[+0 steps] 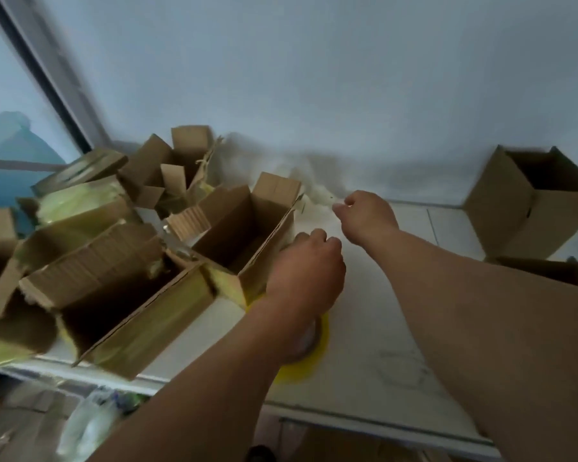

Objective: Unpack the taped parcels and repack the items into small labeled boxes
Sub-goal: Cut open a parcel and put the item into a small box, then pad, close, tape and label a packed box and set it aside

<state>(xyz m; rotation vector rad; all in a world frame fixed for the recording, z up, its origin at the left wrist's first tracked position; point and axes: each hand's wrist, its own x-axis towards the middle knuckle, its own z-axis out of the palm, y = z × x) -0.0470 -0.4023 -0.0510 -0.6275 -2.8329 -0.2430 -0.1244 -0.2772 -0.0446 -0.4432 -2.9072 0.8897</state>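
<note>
Open cardboard box point(244, 225) on the white table point(374, 328), flaps up, inside dark and contents unclear. Left hand point(306, 268) against its near right corner, fingers curled over the edge; firm grip or mere touch, cannot tell through the blur. Right hand point(367, 213) just beyond, fingers curled, pinching pale blurred material point(317, 195). Yellow tape roll point(309, 355) under the left wrist. More opened boxes point(114, 285) left of the fingers; another box point(531, 201) well right.
</note>
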